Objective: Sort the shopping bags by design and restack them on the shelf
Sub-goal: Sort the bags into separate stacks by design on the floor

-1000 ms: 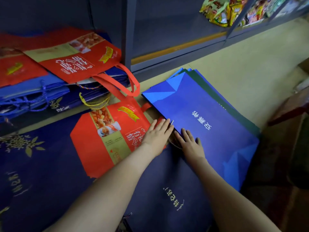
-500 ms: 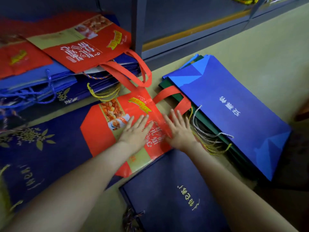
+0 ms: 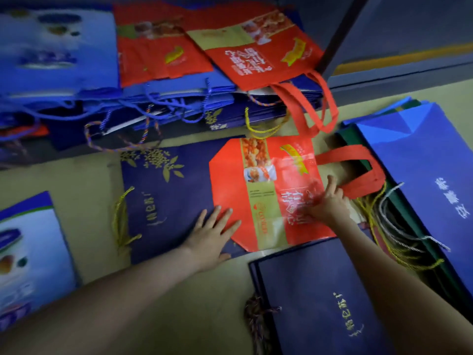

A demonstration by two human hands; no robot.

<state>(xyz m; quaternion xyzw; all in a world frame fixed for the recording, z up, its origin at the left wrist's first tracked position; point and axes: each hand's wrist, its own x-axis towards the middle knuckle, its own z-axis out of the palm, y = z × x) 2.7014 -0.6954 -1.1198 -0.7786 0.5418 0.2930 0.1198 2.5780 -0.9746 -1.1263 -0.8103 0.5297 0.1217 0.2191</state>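
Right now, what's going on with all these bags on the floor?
A person is sorting shopping bags. Their left hand lies flat at the edge of a red bag on the floor, partly over a navy bag. Their right hand touches the red bag near its handle; the grip is blurred. More bags are piled on the shelf behind.

Tan floor (image 3: 179, 290), yellow strip (image 3: 399, 58) along grey panel (image 3: 409, 24)

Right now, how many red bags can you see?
3: the floor bag, plus the left shelf bag and right shelf bag atop the stack. More may hide beneath.
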